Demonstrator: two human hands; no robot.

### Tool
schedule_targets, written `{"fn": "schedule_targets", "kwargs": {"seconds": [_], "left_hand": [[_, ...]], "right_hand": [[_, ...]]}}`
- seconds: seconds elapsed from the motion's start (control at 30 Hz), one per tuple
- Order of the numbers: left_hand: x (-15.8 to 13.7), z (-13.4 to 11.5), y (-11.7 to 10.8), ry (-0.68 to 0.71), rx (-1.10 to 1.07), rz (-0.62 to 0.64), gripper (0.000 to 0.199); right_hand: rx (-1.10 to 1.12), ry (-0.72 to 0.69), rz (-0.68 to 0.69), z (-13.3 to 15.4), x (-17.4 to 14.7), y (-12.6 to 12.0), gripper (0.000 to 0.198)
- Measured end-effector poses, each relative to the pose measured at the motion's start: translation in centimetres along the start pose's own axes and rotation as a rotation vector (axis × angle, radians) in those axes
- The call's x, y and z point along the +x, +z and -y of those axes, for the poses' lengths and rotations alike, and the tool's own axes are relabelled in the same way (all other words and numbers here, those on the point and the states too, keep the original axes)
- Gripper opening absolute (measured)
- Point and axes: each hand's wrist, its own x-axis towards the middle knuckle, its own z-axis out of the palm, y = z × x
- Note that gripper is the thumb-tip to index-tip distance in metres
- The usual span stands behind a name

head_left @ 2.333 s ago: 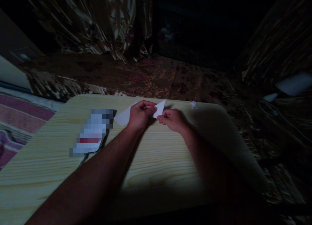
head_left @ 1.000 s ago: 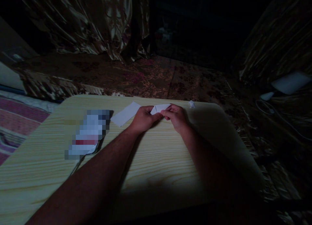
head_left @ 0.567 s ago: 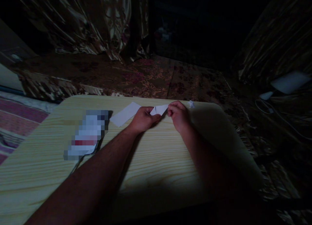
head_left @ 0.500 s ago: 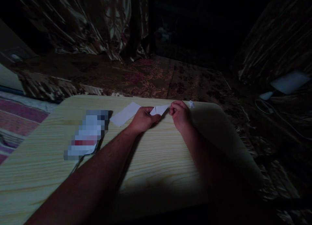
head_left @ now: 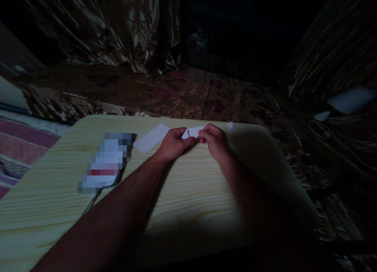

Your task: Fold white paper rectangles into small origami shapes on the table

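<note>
A piece of folded white paper [head_left: 194, 131] is held between my two hands above the far part of the table. My left hand [head_left: 173, 143] pinches its left end, thumb on top. At the right end, my right hand [head_left: 214, 139] grips the paper between thumb and fingers. Part of the paper is hidden behind the fingers. Left of my left hand lies a flat white paper strip [head_left: 151, 137]. Just beyond my right hand, near the far edge, rests a small white folded paper star [head_left: 231, 126].
A phone-like object [head_left: 107, 160], blurred into blocks, lies on the left of the wooden table [head_left: 188, 201] with a cable running from it. Behind the table are a patterned cloth [head_left: 165, 93] and curtains [head_left: 132, 24]. A white device with a cord [head_left: 350, 99] sits at right.
My right hand has shifted left along the paper, closer to my left hand, and its thumb now lies over the paper. My left hand stays nearly in place.
</note>
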Motion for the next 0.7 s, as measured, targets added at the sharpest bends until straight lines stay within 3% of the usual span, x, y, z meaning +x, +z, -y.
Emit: {"fn": "schedule_targets", "kwargs": {"seconds": [0.27,0.7], "left_hand": [[0.49,0.38,-0.06,-0.023,-0.212,-0.175,0.015],[0.44,0.38,-0.28,-0.035,-0.113,-0.113,0.019]], "right_hand": [[-0.076,0.028,0.006,-0.09,-0.18,0.27,0.02],[-0.178,0.002,0.016,0.1,-0.6,0.95,0.021]]}}
